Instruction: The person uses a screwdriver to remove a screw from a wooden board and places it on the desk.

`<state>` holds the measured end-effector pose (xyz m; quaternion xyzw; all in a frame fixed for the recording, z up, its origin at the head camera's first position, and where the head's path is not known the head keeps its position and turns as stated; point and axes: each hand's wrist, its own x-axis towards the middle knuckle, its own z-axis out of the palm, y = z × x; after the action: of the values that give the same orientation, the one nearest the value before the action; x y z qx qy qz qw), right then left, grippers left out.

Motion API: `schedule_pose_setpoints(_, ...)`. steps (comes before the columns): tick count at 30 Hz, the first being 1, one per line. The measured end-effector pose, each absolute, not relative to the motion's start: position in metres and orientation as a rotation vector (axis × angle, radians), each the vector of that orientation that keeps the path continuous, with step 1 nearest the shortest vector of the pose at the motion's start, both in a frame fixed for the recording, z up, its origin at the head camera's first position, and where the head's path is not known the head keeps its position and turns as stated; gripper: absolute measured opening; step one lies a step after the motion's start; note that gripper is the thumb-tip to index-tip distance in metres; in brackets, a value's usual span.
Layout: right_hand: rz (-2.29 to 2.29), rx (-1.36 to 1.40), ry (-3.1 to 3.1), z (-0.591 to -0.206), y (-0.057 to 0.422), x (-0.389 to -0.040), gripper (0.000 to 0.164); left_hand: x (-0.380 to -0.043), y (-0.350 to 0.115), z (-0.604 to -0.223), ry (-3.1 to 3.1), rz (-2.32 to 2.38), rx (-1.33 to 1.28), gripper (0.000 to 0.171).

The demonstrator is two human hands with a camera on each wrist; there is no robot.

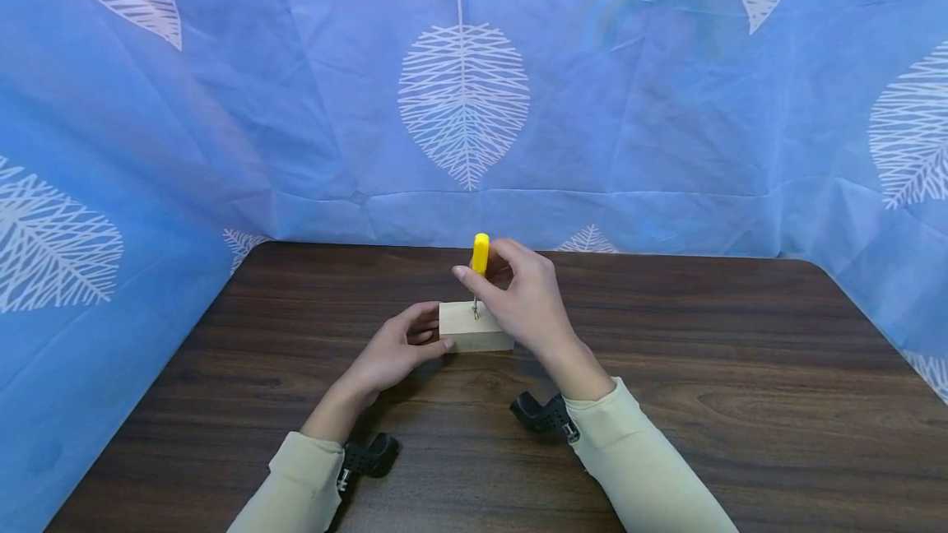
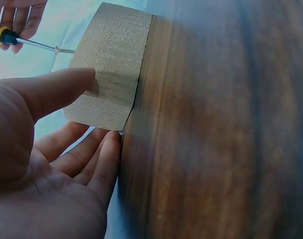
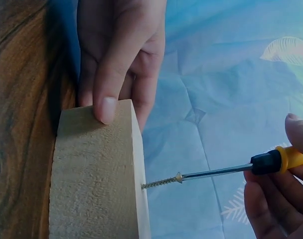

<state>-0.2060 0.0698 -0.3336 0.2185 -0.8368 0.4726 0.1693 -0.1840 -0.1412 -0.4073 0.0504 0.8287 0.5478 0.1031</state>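
A pale wooden block (image 1: 459, 341) lies on the table. My left hand (image 1: 388, 358) holds its left end, the thumb against the near face and the fingers at the end and far side. A threaded screw (image 3: 162, 183) stands out of the block's top face, only its tip in the wood. The thumb and fingers of my right hand (image 1: 529, 298) are round the yellow handle of a screwdriver (image 1: 480, 255), held upright above the block. Its metal shaft (image 3: 216, 172) meets the screw head, in line with the screw.
The dark wood-grain table (image 1: 741, 401) spreads around the block. Behind and beside it hangs a blue cloth (image 1: 333, 105) with white leaf prints. A black wrist-worn mount (image 1: 374, 456) sits at the left cuff, and a matching black mount (image 1: 539, 414) at the right.
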Motion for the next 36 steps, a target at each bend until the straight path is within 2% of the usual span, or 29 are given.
schedule_pose_setpoints(13, 1.390, 0.600, -2.361, -0.3314, 0.0699, -0.2064, 0.017, -0.1853, -0.1425, -0.4032, 2.445, 1.600, 0.169, 0.067)
schedule_pose_setpoints(22, 1.498, 0.489, -2.376, -0.3341, 0.0707, -0.2032, 0.030, -0.1820, -0.1412, -0.4050, 2.454, 1.594, 0.133, 0.068)
schedule_pose_setpoints(36, 1.519, 0.464, -2.404, -0.3382, 0.0703, -0.2017, 0.027, -0.1802, -0.1426, -0.4066, 2.443, 1.619, 0.171, 0.065)
